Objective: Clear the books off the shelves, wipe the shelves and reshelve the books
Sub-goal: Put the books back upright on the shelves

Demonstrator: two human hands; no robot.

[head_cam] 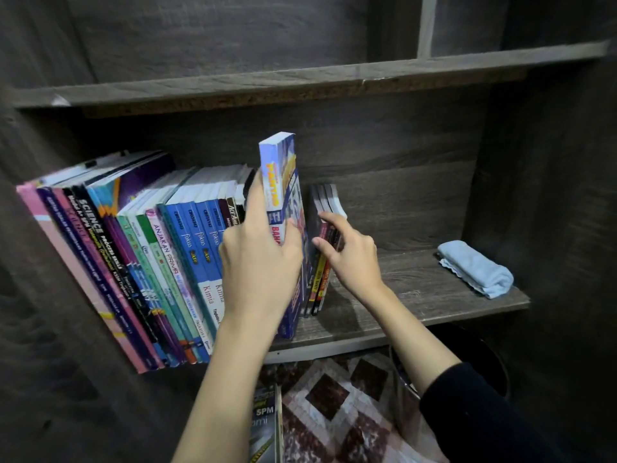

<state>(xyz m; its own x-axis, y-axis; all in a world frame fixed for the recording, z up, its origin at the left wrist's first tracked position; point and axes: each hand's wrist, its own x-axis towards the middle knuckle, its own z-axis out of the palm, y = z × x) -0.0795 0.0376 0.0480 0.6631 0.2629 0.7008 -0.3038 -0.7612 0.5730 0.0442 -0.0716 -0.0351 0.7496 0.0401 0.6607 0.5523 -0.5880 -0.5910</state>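
Left hand gripped a tall blue book upright on the shelf, beside the row of books. Right hand pinched the thin dark books just beside it; a blue cloth lay well apart.

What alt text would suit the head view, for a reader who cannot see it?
A left hand grips a tall blue book upright on a dark shelf, between a leaning row of books and a few thin books that the right hand holds. A folded blue cloth lies further right.
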